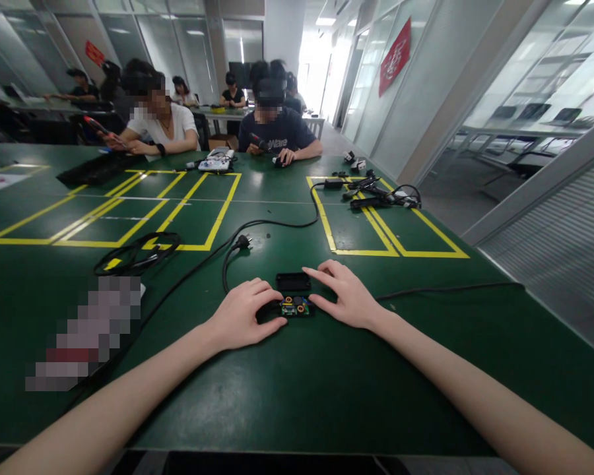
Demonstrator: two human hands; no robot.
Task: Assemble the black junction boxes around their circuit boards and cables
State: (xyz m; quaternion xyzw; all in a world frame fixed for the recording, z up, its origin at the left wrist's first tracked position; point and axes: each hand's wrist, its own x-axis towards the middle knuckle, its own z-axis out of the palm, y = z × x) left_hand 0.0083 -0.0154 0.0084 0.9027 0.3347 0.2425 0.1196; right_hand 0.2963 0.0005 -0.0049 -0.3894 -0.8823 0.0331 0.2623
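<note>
Fingers of the left hand [242, 316] and right hand [344, 297] press flat, slightly spread, on either end of a small circuit board [296, 307] — clamping nothing. Just beyond the fingertips lies a black cover [293, 282]; farther out, a plug [241, 243].

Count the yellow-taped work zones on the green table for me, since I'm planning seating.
2 that I can make out: a wide, subdivided zone on the far left and a smaller one on the far right. Others may lie out of view.
</note>
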